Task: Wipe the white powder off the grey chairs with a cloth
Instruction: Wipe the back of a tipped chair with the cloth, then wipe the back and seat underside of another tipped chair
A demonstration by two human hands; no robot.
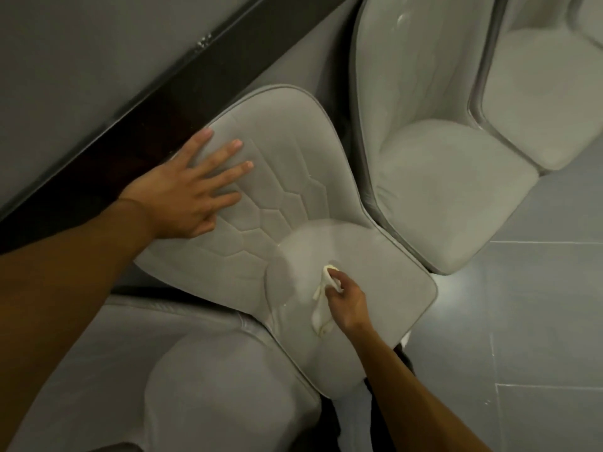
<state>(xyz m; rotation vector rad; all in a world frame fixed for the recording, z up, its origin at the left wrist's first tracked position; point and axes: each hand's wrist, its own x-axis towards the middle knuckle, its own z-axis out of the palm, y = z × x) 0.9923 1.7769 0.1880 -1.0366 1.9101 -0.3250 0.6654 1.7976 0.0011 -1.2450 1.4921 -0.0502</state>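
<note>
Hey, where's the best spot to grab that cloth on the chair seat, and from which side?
Probably the bunched end of the cloth, where the right hand pinches it, coming down from the seat's open right side. That end stands up in a wad; the tail lies limp and flat on the grey chair, giving little to pinch.

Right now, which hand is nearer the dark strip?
Left hand: flat on the backrest beside the dark strip; right hand grips the cloth on the seat, farther off.
</note>
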